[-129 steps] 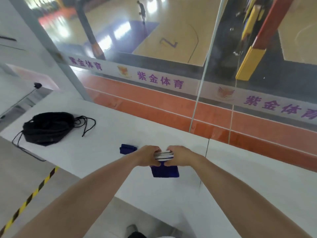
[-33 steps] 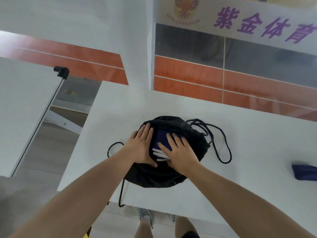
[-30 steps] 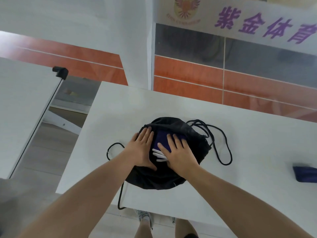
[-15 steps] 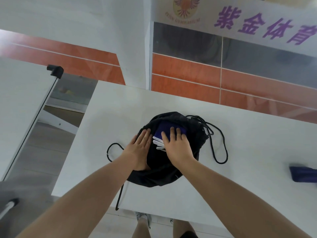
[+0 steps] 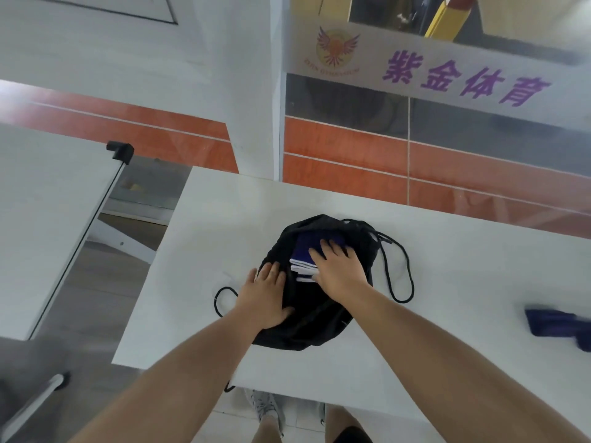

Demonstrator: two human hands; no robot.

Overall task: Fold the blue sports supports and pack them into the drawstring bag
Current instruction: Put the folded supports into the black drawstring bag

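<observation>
A black drawstring bag (image 5: 307, 327) lies on the white table (image 5: 463, 282), its mouth turned away from me. A folded stack of blue supports with white edges (image 5: 303, 254) sits inside the open mouth. My right hand (image 5: 335, 270) lies flat on that stack, fingers spread. My left hand (image 5: 265, 298) rests flat on the bag's left side, pressing the fabric down. Another blue support (image 5: 556, 324) lies on the table at the far right, apart from the bag.
The bag's black cords (image 5: 396, 270) loop out over the table to the right and left. The table's left edge is close to the bag; beyond it stand a white board with a black clip (image 5: 120, 151) and open floor. A glass wall rises behind the table.
Since half a second ago my left hand has slid back and left off the stack onto the bag's fabric. My right hand has stayed on the blue stack in the bag's mouth.
</observation>
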